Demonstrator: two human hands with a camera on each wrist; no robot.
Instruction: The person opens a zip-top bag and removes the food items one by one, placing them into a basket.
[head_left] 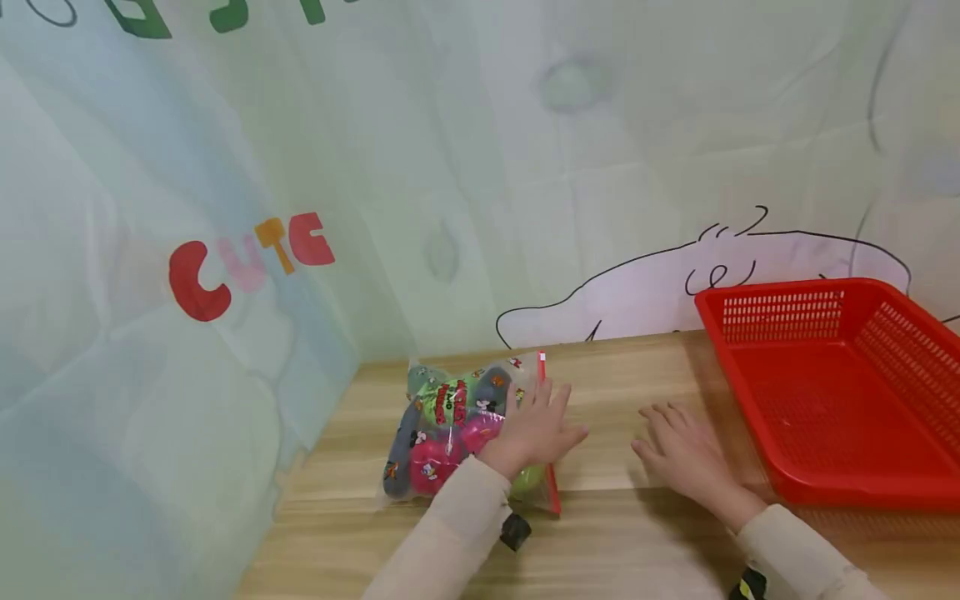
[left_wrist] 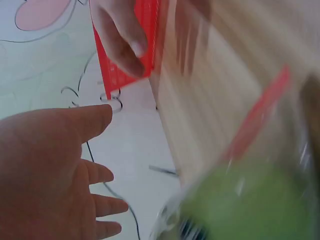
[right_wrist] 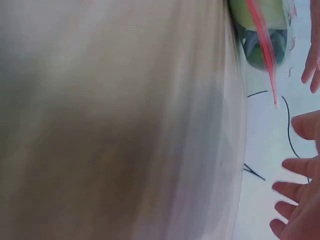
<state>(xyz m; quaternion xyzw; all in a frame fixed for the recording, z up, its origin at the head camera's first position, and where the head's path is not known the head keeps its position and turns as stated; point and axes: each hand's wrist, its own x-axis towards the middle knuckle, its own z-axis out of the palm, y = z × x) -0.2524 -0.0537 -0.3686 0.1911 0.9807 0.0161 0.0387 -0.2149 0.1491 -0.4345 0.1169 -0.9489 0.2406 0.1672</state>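
Note:
A clear zip bag [head_left: 450, 433] with a red slider edge lies on the wooden table, left of the middle. Rolled items in grey, green and bright pink fill it, with small cartoon figures printed on the plastic. My left hand [head_left: 534, 429] is above the bag's right part, fingers spread and straight, holding nothing. In the left wrist view, the bag's red strip [left_wrist: 260, 112] and a green bundle show below that palm. My right hand [head_left: 684, 450] hovers over the table between bag and basket, its fingers extended and nothing in them.
A red plastic basket [head_left: 862, 400] with lattice sides stands at the right; its inside floor shows bare red. The wooden table [head_left: 600, 533] meets a printed cloth backdrop [head_left: 450, 167] at the back and left, with coloured letters and line drawings on it.

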